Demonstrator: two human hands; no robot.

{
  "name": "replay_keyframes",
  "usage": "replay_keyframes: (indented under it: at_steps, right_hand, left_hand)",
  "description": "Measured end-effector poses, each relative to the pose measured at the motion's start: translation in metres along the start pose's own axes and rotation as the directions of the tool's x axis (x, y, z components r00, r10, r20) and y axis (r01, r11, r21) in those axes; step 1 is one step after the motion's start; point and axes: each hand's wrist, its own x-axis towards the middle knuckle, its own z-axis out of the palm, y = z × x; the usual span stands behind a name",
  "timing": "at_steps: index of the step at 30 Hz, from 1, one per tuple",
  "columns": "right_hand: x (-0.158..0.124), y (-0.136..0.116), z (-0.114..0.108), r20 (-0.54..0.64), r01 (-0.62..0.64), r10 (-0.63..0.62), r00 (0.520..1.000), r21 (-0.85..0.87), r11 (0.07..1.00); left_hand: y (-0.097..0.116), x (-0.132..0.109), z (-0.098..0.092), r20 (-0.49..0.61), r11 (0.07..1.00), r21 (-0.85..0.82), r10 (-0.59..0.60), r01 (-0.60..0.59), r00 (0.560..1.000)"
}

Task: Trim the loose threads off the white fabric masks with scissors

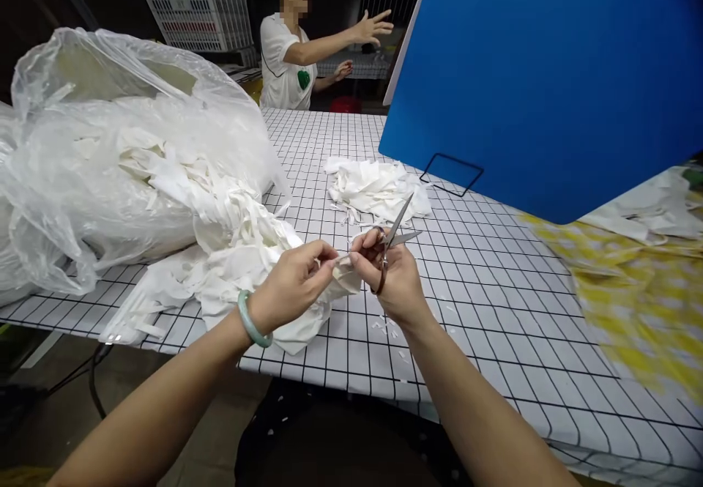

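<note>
My left hand (299, 282), with a pale green bangle (251, 320) at its wrist, pinches the edge of a white fabric piece (346, 280). Close beside it, my right hand (398, 278) has scissors (389, 247) hooked on its fingers, the blades parted and pointing up and away. Thumb and fingertips of that hand also meet the fabric edge between both hands. Left of the hands, a heap of white fabric pieces (236, 231) spills from a clear plastic bag (137, 113). Beyond the scissors lies a second pile of white fabric pieces (373, 183).
A large blue board (527, 69) on a black wire stand (451, 174) rises at the right. Yellow checked cloth (637, 304) covers the table's right side. Small white scraps (387, 328) dot the grid tablecloth (494, 304). Across the table is another person (288, 62), near a white crate (201, 15).
</note>
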Motion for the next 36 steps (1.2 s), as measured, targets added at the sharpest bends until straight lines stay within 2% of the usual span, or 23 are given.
replay_keyframes:
  at_steps: [4,7,9,11,12,15,17,19,22,24,26,28,30,36]
  right_hand:
    - [0.014,-0.021,0.004,0.104,0.0,-0.008,0.995,0.08,0.997]
    - [0.019,-0.033,0.007,0.154,0.032,-0.06,0.986,0.18,0.983]
    - [0.014,-0.028,0.01,0.27,-0.028,-0.032,0.962,0.217,0.976]
    - [0.004,-0.013,0.015,0.389,-0.163,0.061,0.919,0.237,0.958]
    - [-0.003,-0.003,0.018,0.406,-0.234,0.113,0.907,0.261,0.936]
    - [-0.025,0.026,0.031,0.334,-0.358,0.235,0.913,0.378,0.854]
    - [-0.038,0.038,0.035,0.316,-0.386,0.272,0.909,0.387,0.837]
    - [-0.05,0.041,0.03,0.298,-0.384,0.301,0.906,0.278,0.881]
    - [-0.065,0.032,0.006,0.144,-0.278,0.294,0.945,-0.121,0.953]
    - [-0.075,0.021,-0.014,0.059,-0.18,0.225,0.973,-0.42,0.889]
    - [-0.084,0.011,-0.03,0.048,-0.083,0.144,0.988,-0.623,0.778]
    - [-0.093,0.003,-0.042,0.068,-0.011,0.087,0.994,-0.726,0.687]
    - [-0.099,-0.001,-0.049,0.067,0.008,0.068,0.995,-0.77,0.638]
    - [-0.11,-0.005,-0.055,0.058,0.004,0.064,0.996,-0.774,0.633]
  left_hand:
    - [0.03,-0.009,-0.028,0.219,0.995,-0.083,-0.04,0.059,0.975]
    - [0.048,-0.015,-0.045,0.257,0.979,-0.179,-0.053,0.102,0.965]
    - [0.051,-0.02,-0.049,0.259,0.955,-0.267,-0.056,0.127,0.964]
    - [0.047,-0.025,-0.047,0.244,0.939,-0.322,-0.042,0.122,0.969]
    - [0.043,-0.027,-0.043,0.209,0.943,-0.322,-0.018,0.087,0.978]
    - [0.028,-0.031,-0.02,0.069,0.941,-0.332,0.09,-0.062,0.994]
    - [0.015,-0.033,0.001,0.003,0.898,-0.428,0.113,-0.101,0.994]
    - [0.003,-0.035,0.023,-0.056,0.855,-0.51,0.078,-0.096,0.995]
    - [-0.01,-0.039,0.048,-0.174,0.869,-0.482,0.031,-0.113,0.984]
    - [-0.013,-0.042,0.06,-0.222,0.908,-0.397,0.05,-0.137,0.974]
    - [-0.014,-0.044,0.069,-0.242,0.936,-0.307,0.096,-0.17,0.966]
    - [-0.013,-0.044,0.078,-0.242,0.944,-0.258,0.143,-0.205,0.96]
    - [-0.013,-0.044,0.085,-0.219,0.941,-0.248,0.176,-0.23,0.96]
    - [-0.017,-0.045,0.099,-0.146,0.938,-0.275,0.175,-0.21,0.974]
